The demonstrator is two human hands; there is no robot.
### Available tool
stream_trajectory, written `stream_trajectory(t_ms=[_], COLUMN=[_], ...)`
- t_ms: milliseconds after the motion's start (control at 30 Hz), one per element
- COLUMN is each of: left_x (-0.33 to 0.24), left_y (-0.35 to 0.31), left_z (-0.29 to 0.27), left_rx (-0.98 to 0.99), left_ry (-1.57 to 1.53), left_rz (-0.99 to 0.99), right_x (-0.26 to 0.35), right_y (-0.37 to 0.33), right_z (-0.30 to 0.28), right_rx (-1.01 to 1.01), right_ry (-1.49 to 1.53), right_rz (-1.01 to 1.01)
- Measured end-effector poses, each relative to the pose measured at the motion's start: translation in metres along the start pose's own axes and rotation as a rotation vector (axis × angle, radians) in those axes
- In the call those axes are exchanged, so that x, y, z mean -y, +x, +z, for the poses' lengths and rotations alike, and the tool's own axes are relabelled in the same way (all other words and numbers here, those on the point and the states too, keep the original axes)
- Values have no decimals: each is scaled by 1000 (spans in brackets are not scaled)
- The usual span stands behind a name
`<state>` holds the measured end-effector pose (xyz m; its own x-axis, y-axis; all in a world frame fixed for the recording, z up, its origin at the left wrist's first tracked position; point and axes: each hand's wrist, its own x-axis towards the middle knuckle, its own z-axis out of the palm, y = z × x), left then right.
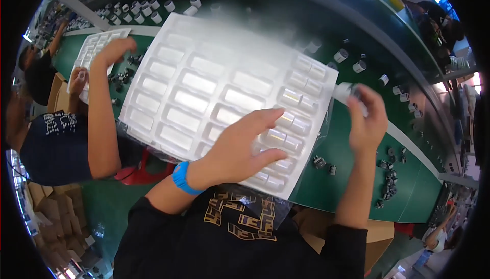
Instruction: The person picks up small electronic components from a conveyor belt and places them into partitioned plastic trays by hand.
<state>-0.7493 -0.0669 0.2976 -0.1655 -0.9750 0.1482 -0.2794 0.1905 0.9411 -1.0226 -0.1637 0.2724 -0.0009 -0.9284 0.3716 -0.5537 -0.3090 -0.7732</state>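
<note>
A large white moulded tray (196,30) lies tilted in front of me, with rows of oblong pockets. Shiny white cylinders (298,100) fill its rightmost column, while the visible pockets farther left hold nothing. My left hand (235,149), with a blue band at the wrist, reaches over the tray, its thumb and fingers apart beside the filled column. Whether its fingertips touch a cylinder, I cannot tell. Just off the tray's right edge, my right hand (368,118) has its fingers closed around a white cylindrical part (343,91), slightly blurred.
Several white cylindrical parts (360,66) stand along the green bench (352,187), with more at the back left (146,10). Small dark parts (390,184) lie at right. On the left, a co-worker's arm (102,121) reaches over another white tray (94,44). A cardboard box (380,238) is below.
</note>
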Motion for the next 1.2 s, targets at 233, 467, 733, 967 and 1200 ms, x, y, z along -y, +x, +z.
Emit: stream_trajectory(t_ms=[233,467,733,967,1200], left_x=[28,22,29,26,35], left_y=[-26,-36,-50,-62,-69], left_z=[-55,-73,-46,-15,-18], left_rx=[-38,-88,184,451,241], left_ry=[191,290,320,424,-17], left_rz=[49,40,108,120,43], right_x=[-109,-131,-192,-65,40], right_y=[60,212,275,148,-63], right_z=[-12,8,62,2,-30], right_rx=[200,374,747,280,293], right_ry=[-296,-934,-764,-296,641], right_rz=[181,-372,-211,-74,150])
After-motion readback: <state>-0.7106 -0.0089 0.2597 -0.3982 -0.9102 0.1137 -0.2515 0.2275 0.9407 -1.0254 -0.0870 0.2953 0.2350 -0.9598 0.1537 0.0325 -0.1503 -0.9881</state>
